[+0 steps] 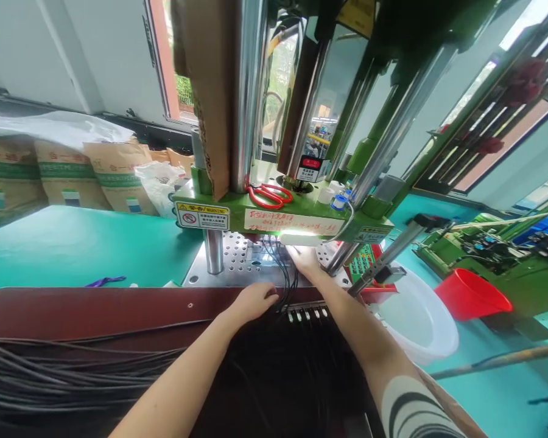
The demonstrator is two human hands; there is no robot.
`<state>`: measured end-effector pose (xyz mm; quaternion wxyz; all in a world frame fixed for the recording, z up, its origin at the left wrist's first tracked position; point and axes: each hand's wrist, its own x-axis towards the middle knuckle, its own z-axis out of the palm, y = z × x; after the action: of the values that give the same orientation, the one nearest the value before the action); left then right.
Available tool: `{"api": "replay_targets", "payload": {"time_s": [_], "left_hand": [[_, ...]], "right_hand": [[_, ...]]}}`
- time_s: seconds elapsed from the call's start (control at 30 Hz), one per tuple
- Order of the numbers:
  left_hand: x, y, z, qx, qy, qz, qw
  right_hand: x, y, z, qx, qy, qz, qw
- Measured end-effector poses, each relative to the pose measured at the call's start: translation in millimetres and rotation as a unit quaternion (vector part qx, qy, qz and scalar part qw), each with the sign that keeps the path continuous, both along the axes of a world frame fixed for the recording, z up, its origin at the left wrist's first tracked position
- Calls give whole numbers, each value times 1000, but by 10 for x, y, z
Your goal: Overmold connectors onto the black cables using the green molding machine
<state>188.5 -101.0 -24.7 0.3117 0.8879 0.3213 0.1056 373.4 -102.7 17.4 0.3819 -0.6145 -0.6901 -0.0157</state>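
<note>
Left hand (254, 300) rests knuckles-up, fingers curled, on the black cables (287, 281) at the far edge of the dark red board (95, 307); grip not discernible. Right hand (305, 260) lies farther in, fingers stretched over the same cables on the perforated metal plate (237, 255) under the green press (237, 210), a row of metal plugs (307, 314) just near of it. Red scissors (269, 195) lie on the press deck; white basin (422, 325) and red bucket (472, 295) sit right on the teal table (73, 243), brown sacks (68, 176) far left.
</note>
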Motion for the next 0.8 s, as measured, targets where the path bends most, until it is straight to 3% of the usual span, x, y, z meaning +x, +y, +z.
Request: {"api": "replay_targets", "payload": {"time_s": [0.13,0.2,0.27,0.33,0.37,0.4,0.47,0.53,0.6,0.67,0.73,0.8], "left_hand": [[-21,-9,-70,-61,-50,27,997],[7,-10,-66,-150,-119,74,979],[75,4,-16,-291,-214,148,921],[186,45,65,-440,-290,225,820],[255,77,107,-495,-308,252,772],[330,114,144,-534,-317,269,736],[485,188,195,-575,-316,275,703],[620,240,210,-603,-307,260,689],[711,254,201,-626,-304,236,678],[745,246,181,-642,-307,210,670],[732,240,162,-656,-317,182,661],[693,247,152,-666,-324,152,655]], "right_hand": [[229,-983,35,2,-36,20,999],[504,-1649,-20,12,-36,-74,997],[880,-2354,-165,6,-26,-239,971],[1286,-2998,-373,-33,-39,-405,913],[1467,-3260,-475,-74,-60,-458,884],[1612,-3464,-559,-121,-82,-481,865],[1746,-3654,-629,-187,-108,-478,851],[1646,-3526,-541,-193,-84,-433,877],[1365,-3106,-345,-182,-6,-338,924],[1023,-2470,-135,-176,74,-217,957],[733,-1732,14,-182,106,-88,974],[542,-1023,86,-161,141,-34,976]]}}
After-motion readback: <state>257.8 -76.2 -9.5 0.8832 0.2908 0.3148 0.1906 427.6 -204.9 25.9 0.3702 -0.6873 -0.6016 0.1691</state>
